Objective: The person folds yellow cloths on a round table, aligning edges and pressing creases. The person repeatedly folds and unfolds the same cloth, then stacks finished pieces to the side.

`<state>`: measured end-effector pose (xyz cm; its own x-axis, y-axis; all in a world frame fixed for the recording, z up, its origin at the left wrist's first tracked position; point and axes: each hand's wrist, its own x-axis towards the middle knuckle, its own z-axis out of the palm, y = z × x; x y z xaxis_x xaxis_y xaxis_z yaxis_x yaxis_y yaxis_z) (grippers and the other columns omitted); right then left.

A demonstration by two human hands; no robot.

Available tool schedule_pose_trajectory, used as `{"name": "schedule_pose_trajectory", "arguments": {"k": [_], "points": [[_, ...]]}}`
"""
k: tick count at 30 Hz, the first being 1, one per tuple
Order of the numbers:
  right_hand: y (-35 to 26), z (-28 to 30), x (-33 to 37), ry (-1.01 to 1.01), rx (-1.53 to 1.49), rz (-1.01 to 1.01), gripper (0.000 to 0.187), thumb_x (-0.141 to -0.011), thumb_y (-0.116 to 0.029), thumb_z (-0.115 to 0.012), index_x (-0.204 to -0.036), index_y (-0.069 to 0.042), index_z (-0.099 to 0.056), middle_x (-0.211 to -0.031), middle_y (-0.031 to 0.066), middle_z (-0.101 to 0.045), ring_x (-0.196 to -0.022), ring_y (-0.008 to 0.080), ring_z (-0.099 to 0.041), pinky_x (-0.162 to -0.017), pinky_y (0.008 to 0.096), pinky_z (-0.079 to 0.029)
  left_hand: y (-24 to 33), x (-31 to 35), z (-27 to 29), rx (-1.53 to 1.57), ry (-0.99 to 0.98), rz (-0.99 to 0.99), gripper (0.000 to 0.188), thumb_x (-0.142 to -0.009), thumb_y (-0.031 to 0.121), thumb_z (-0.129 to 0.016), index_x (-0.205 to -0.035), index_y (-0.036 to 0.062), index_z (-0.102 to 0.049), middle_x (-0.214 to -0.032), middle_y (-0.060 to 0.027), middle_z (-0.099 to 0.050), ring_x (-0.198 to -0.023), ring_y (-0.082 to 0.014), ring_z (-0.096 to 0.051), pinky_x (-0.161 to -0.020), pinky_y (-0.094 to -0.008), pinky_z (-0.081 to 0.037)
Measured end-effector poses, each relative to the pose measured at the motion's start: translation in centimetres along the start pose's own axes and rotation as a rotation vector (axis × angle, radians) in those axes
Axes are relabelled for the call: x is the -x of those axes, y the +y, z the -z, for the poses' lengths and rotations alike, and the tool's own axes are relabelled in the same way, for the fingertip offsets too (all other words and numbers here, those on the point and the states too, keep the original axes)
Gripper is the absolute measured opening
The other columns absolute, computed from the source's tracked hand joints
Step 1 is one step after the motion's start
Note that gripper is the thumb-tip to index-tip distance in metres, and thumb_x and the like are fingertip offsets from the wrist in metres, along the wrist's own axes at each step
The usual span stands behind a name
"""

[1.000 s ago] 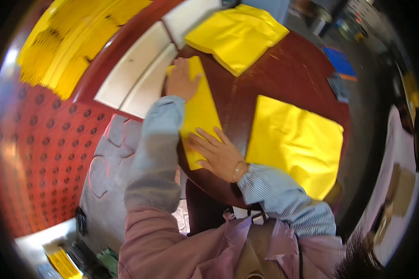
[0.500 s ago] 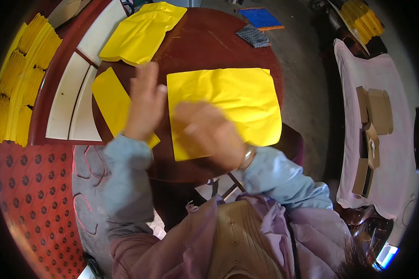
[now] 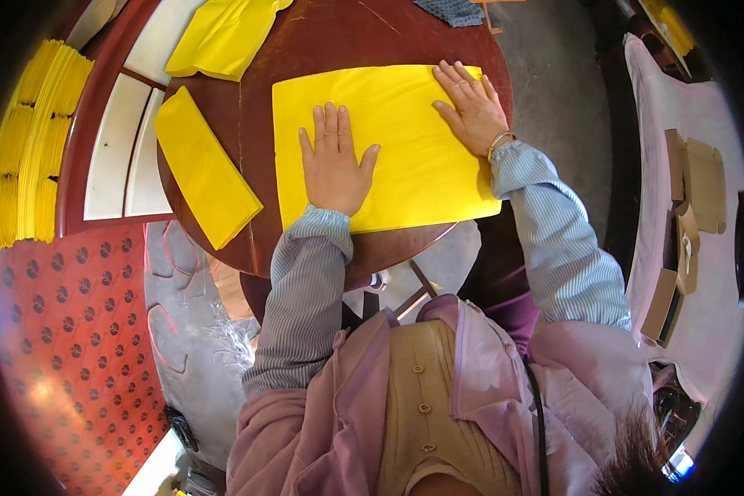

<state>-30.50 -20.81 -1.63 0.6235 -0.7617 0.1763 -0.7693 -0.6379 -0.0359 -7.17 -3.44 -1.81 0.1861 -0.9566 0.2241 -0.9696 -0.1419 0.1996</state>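
Note:
A large yellow sheet, paper or thin cloth by its look, lies spread on the round dark-red table. Flat on its left part rests my left hand, fingers pointing away and thumb held out. My right hand presses on the far right corner, its fingers stretched and slightly apart. Neither hand grips anything. To the left of the sheet is a narrow folded yellow piece. Another yellow sheet, rumpled, lies at the table's far left.
Bundles of folded yellow pieces are stacked at the far left, beside white panels in a red frame. A grey cloth sits on the far table edge. Open cardboard boxes lie on a pale pink cloth at right.
My hands have parted: the right moved far and right to the sheet's corner, the left came down onto the sheet. The large sheet looks smoother. The whole view has shifted.

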Motion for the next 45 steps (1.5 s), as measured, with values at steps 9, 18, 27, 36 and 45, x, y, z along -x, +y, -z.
{"name": "schedule_pose_trajectory", "arguments": {"k": [9,18,27,36,45], "points": [[1.1,-1.7,-1.2,0.049,-0.052,-0.087,0.065,-0.113,-0.056,-0.033,-0.170,-0.025,-0.029,-0.178,-0.0007,-0.026,-0.165,0.0222,-0.017,-0.135,0.0499,-0.008,-2.5,-3.2,0.1,-0.049,-0.063,-0.090,0.080,-0.108,0.048,-0.052,-0.168,0.0032,-0.026,-0.177,-0.0182,-0.022,-0.166,-0.0340,-0.015,-0.133,-0.0558,-0.008],[7.4,-1.4,-6.8,0.167,-0.296,-0.014,0.055,-0.114,-0.038,-0.044,-0.165,-0.017,-0.041,-0.172,0.0068,-0.039,-0.157,0.0283,-0.035,-0.130,0.0508,-0.025,-3.7,-4.3,1.4,-0.098,-0.148,-0.094,0.083,-0.107,0.053,-0.053,-0.169,0.0051,-0.026,-0.178,-0.0181,-0.020,-0.166,-0.0332,-0.014,-0.134,-0.0546,-0.007],[12.8,-4.9,-16.4,0.318,0.158,-0.067,0.040,-0.105,-0.039,-0.065,-0.141,-0.022,-0.070,-0.147,0.0001,-0.067,-0.129,0.0219,-0.061,-0.111,0.0496,-0.043,-4.1,-4.5,1.3,-0.125,-0.151,-0.150,0.081,-0.107,0.050,-0.053,-0.170,0.0060,-0.024,-0.178,-0.0178,-0.020,-0.166,-0.0342,-0.014,-0.133,-0.0550,-0.008],[10.5,1.0,-7.9,0.426,-0.476,0.044,0.030,-0.100,-0.033,-0.074,-0.129,-0.023,-0.077,-0.135,0.0080,-0.071,-0.128,0.0289,-0.061,-0.111,0.0450,-0.049,-6.1,-5.5,-0.2,-0.052,-0.064,-0.263,0.079,-0.109,0.047,-0.053,-0.170,0.0060,-0.024,-0.177,-0.0183,-0.023,-0.165,-0.0352,-0.016,-0.132,-0.0564,-0.011],[1.3,7.1,13.3,0.081,-0.781,0.387,0.030,-0.084,0.001,-0.078,-0.112,-0.008,-0.078,-0.121,0.0080,-0.071,-0.115,0.0295,-0.064,-0.098,0.0419,-0.052,-3.6,-6.0,2.4,0.000,0.086,-0.300,0.073,-0.105,0.035,-0.062,-0.166,0.0071,-0.033,-0.173,-0.0193,-0.031,-0.163,-0.0353,-0.022,-0.131,-0.0559,-0.016]]}}
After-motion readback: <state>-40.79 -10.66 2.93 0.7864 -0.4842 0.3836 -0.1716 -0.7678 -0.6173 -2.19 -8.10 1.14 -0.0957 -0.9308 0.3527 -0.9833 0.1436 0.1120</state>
